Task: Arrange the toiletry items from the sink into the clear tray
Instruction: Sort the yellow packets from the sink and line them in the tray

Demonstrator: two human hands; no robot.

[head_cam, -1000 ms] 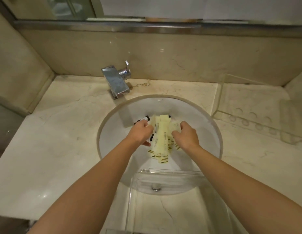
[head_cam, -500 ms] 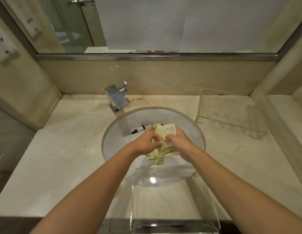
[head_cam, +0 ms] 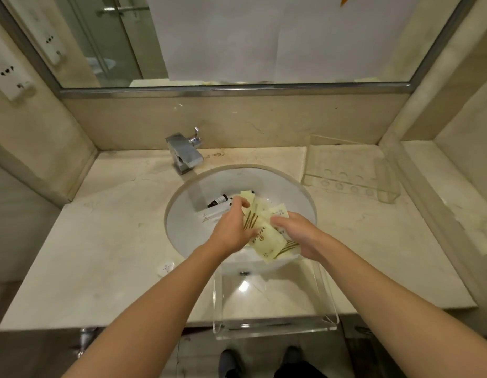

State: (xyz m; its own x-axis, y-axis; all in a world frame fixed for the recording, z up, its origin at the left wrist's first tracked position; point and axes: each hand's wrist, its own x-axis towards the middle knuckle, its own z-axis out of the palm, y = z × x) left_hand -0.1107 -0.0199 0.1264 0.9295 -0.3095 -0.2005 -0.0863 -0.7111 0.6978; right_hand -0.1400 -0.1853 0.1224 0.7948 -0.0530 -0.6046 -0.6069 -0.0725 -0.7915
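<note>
Both hands, left and right, are gripping yellow sachets over the sink; a clear tray is overhanging the marble tabletop's front edge.

Print on yellow packets — too blurred, nothing legible.

yellow packets lifted, fanned, nearer clear tray

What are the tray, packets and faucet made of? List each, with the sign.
Clear tray: looks like acrylic, glossy; see-through walls with bright edges.
Pale yellow packets: seemingly thin paper or plastic film, matte, printed; they bend in both hands.
Faucet: metal, likely chrome, with mirror-like reflections.
</note>
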